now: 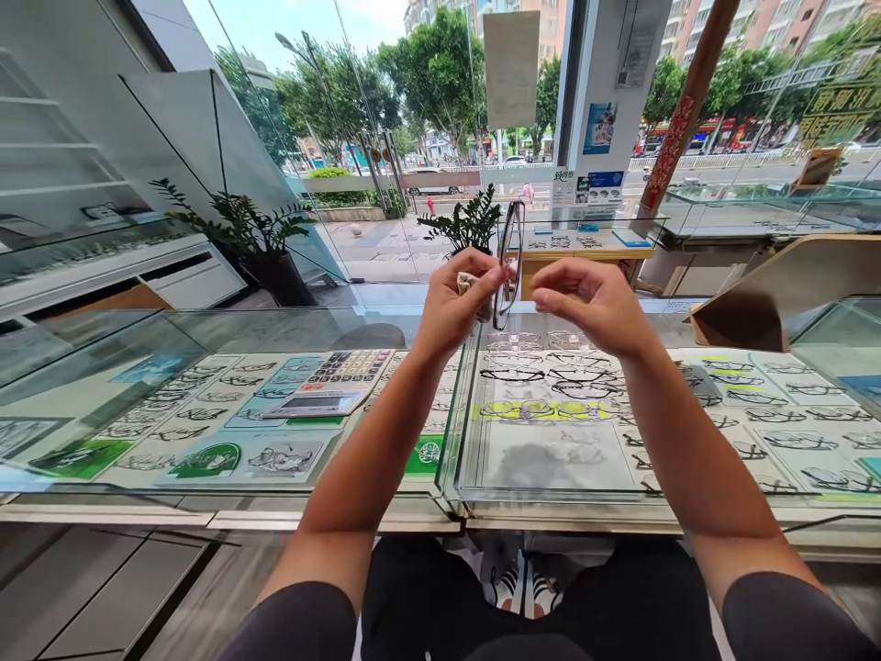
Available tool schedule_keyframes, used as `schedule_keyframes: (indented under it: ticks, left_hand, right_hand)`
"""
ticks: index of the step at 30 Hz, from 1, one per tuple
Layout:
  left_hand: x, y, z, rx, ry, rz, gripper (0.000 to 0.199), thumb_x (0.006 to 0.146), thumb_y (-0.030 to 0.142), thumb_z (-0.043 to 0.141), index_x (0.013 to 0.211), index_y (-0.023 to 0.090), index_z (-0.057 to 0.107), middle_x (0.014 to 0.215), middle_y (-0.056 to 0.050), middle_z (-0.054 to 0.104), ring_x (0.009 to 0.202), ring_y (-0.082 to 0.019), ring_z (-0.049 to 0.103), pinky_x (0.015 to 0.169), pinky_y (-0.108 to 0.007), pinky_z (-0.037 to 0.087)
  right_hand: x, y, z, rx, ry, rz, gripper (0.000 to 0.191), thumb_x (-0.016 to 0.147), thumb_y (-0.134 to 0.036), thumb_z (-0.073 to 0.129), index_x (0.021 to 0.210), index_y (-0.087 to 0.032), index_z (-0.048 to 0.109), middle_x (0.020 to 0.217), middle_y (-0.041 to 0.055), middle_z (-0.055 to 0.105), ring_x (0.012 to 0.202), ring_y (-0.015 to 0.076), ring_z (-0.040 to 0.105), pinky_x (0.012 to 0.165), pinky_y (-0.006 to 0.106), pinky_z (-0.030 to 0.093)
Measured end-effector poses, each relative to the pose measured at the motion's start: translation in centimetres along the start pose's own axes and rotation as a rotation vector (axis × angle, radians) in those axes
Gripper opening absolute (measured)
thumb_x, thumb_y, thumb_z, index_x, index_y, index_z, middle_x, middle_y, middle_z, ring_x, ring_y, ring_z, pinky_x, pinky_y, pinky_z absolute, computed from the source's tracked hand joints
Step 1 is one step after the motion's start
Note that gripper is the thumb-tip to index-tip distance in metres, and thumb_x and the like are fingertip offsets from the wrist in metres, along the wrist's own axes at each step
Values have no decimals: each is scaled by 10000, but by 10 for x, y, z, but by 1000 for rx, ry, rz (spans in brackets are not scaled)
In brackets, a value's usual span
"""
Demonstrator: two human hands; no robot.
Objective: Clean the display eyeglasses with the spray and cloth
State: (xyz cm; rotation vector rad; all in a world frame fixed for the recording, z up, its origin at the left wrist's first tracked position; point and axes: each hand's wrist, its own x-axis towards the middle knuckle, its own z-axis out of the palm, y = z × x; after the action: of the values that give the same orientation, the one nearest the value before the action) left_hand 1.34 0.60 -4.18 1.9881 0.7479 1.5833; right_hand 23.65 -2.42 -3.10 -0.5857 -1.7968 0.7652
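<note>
A person's left hand is pinching a pair of thin, dark-rimmed eyeglasses between thumb and fingers, a pale cloth sitting crumpled in the same grip. The eyeglasses are standing upright, almost edge-on, their see-through lenses showing as narrow ovals above a glass display counter. Just to the right, the right hand is hovering, thumb and curved fingers parted. A calculator is lying at left.

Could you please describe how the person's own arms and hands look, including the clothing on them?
The left hand and right hand have no gloves. Both forearms are bare, with no watch or bracelet visible. Short, dark, plain sleeves cover the upper arms.
</note>
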Motion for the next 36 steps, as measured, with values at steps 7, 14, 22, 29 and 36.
schedule_keyframes:
  ticks: [7, 14, 22, 29, 36]
  left_hand:
    - [11, 46, 21, -111, 129, 97, 331, 940, 560, 777, 908, 233, 741, 719, 18, 677, 519, -74, 515, 454, -227, 395]
    - [3, 42, 18, -151, 34, 45, 297, 817, 454, 914, 949, 230, 771, 948, -34, 808, 584, -83, 622, 423, -195, 420]
    - [7, 45, -1, -14, -46, 66, 201, 874, 370, 865, 1011, 238, 798, 1035, -62, 842, 842, -166, 779, 558, -222, 565]
    - [12, 39, -9, -4, -93, 59, 135, 844, 330, 876, 934, 254, 810, 959, -37, 847, 811, -160, 780, 671, -262, 621]
    - [9, 35, 4, -39, -103, 28, 145, 850, 331, 874, 940, 249, 797, 967, -39, 840, 802, -143, 746, 626, -253, 572]
  right_hand:
    - [11, -35, 6, -65, 198, -136, 158, 908, -358, 837, 949, -210, 797, 913, 25, 779, 821, 163, 720, 780, 339, 590]
    - [9, -22, 6, 77, 181, -68, 193, 868, -400, 876, 873, -220, 804, 806, 16, 769, 725, 156, 696, 698, 331, 598]
    - [10, -22, -4, 16, 205, -37, 148, 867, -345, 867, 833, -221, 794, 717, -9, 730, 621, 130, 664, 599, 290, 565]
    - [7, -19, -16, -498, 754, -222, 172, 992, -393, 686, 1046, -243, 749, 890, 51, 783, 807, 225, 773, 745, 391, 619]
    - [10, -14, 3, -797, 628, -253, 749, 878, -505, 799, 1493, -300, 423, 1424, 160, 617, 1292, 365, 641, 1058, 577, 544]
